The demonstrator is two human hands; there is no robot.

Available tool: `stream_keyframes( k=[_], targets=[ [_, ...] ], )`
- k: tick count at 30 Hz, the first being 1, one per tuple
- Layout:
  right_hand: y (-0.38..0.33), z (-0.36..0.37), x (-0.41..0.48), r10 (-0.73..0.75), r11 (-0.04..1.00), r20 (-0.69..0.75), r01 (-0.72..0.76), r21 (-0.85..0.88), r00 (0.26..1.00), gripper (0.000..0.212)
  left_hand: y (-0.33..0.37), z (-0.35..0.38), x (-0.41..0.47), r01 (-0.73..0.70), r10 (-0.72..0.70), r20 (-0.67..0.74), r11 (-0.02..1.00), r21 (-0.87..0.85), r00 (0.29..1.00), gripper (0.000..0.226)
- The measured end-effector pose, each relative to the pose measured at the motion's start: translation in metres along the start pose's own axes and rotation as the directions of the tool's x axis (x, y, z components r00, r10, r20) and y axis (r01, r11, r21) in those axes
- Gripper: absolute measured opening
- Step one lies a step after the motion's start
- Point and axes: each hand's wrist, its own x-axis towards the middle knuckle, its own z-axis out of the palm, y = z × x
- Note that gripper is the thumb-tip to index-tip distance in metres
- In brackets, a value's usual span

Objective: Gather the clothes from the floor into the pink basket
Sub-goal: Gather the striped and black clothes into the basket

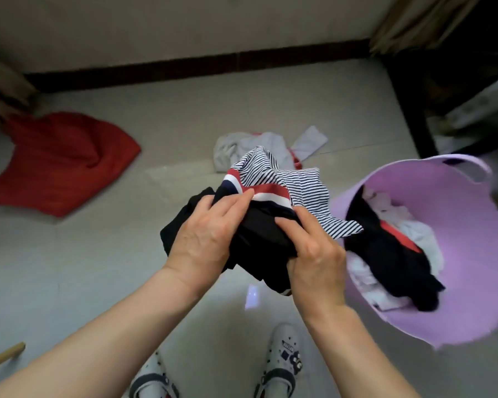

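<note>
We hold a bunched armful of laundry in both hands above the floor [104,268]. Our left hand [204,239] lies over the top of the bundle with its fingers curled onto the cloth. Our right hand [314,254] grips it from the other side, thumb and fingers closed into the folds. The bundle pairs a black garment [256,242] with a navy-and-white striped top [302,191] that carries a red, white and navy band. It hangs just beside the pink basket [472,225], which sits to our right, its mouth turned towards us. One striped corner reaches over the near rim, but nothing from our hands has gone in yet.

Inside the basket already lie dark clothes [391,254], white pieces [414,234] and a strip of something red, so part of the job looks done. By our reckoning we are past the start, not near the end.

Still on the floor are a pale grey garment [242,147] just beyond the bundle and a large red garment [61,162] well apart to the left. The frame is soft with motion at its edges, so the crumpled pale heap may be one item or several. A pair of white shoes [285,360] shows below, and the end of a wooden stick [3,357] pokes in at lower left.
</note>
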Motion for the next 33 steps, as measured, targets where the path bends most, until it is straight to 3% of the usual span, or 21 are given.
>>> stream_keyframes(
  k=[5,12,19,21,23,26,30,33],
  targets=[
    [0.047,-0.098,-0.005,0.107,0.992,-0.235,-0.12,-0.04,0.966,0.048,0.108,-0.015,0.046,-0.084,0.083,-0.018,0.994,-0.073,0.996,0.068],
    [0.143,-0.198,-0.033,0.28,0.945,-0.331,-0.32,-0.071,0.901,0.059,0.25,0.015,0.086,-0.186,0.194,0.013,0.955,-0.233,0.981,0.062],
    [0.209,-0.249,-0.043,0.363,0.914,-0.44,-0.405,-0.001,0.821,0.053,0.339,0.065,0.108,-0.047,0.1,0.073,0.848,-0.528,0.992,0.072],
    [0.226,-0.249,-0.038,0.41,0.9,-0.35,-0.436,0.006,0.842,0.06,0.343,0.079,0.114,0.002,0.101,0.155,0.83,-0.557,0.983,0.078],
    [0.245,-0.244,-0.036,0.464,0.884,-0.091,-0.467,-0.012,0.881,0.071,0.341,0.09,0.119,0.027,0.117,0.315,0.908,-0.419,0.942,0.084],
    [0.256,-0.239,-0.031,0.448,0.891,0.241,-0.453,-0.034,0.861,0.08,0.332,0.095,0.126,0.055,0.059,0.54,0.98,-0.193,0.84,0.089],
    [0.244,-0.221,-0.021,0.406,0.907,0.231,-0.42,0.014,0.884,0.072,0.301,0.095,0.135,-0.06,0.091,0.51,0.995,-0.077,0.856,0.084],
    [0.223,-0.189,-0.006,0.382,0.917,0.29,-0.4,0.004,0.878,0.078,0.257,0.092,0.149,-0.118,0.109,0.505,0.993,-0.016,0.856,0.074]
  ],
)
